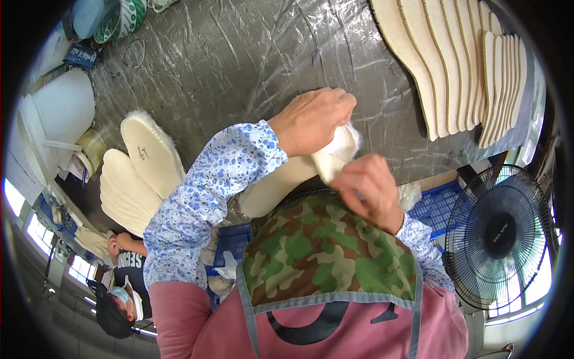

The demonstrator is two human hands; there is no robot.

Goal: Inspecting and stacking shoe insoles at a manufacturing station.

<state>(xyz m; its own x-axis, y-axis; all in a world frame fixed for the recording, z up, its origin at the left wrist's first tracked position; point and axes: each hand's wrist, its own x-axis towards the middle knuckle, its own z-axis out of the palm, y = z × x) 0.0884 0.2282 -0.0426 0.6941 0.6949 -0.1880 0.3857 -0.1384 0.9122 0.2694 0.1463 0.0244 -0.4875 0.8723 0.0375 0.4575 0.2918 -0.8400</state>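
Gripping one end of a cream, fleece-edged felt insole (287, 176) just above the camouflage-patterned apron bib (323, 251), both hands are closed on it: the left hand (314, 119), coming out of a blue-and-white floral sleeve (209, 197), curls its fingers over the fluffy tip from above, while the right hand (371, 188) pinches the same tip from below. The insole runs from the hands down to the left, held at the near edge of the table (239, 66), whose top is covered with wrinkled clear plastic sheet over a dark surface. To the left on the table lies a fanned stack of similar cream insoles (140, 173), the top one fringed with white fleece and marked in pen. Farther off at the right, a long row of flat beige insole boards (460, 66) overlaps edge on edge. A black round fan (499, 236) stands at the right beside a blue plastic crate (439, 206). At the far left sit a white plastic bucket (60, 119) and, beyond it, a green-and-white roll of tape (122, 18). Another person in a cap (122, 287) is at lower left.
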